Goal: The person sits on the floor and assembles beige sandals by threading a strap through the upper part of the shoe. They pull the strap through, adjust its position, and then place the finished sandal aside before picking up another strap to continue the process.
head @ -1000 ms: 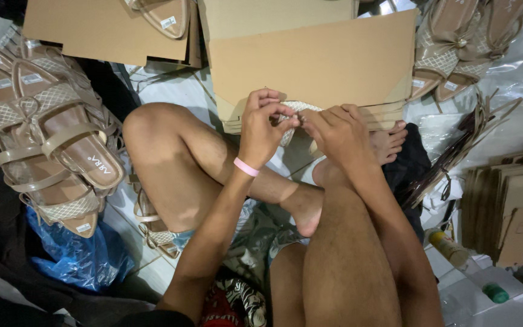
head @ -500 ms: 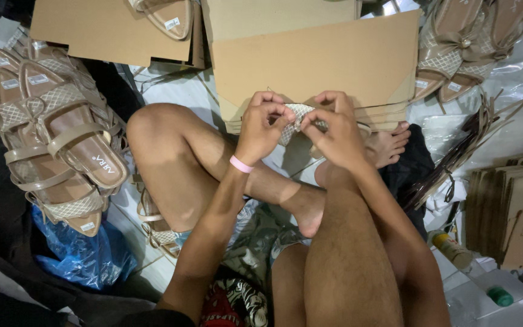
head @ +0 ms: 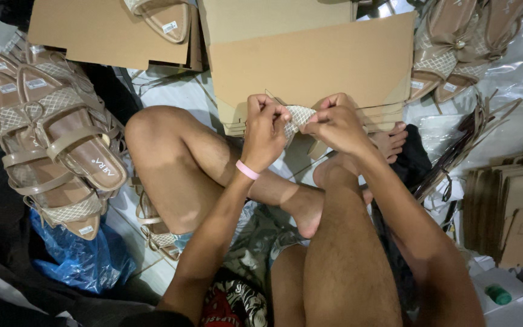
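Observation:
My left hand (head: 266,130) and my right hand (head: 334,124) meet in front of me, both pinching a small beige strap piece with a white lattice pattern (head: 301,115). A pink band circles my left wrist (head: 247,170). The strap is held above my folded bare legs (head: 213,163), just in front of a flat cardboard sheet (head: 310,57). My fingers hide most of the strap's ends.
A pile of beige sandals (head: 49,139) lies at the left over a blue plastic bag (head: 80,260). More sandals (head: 455,42) sit at the top right. Folded cardboard pieces (head: 509,206) stack at the right. A loose sandal (head: 158,15) rests on cardboard at the top.
Both hands have stayed together on the strap; my right hand's fingers have shifted and more of the lattice piece shows between the hands.

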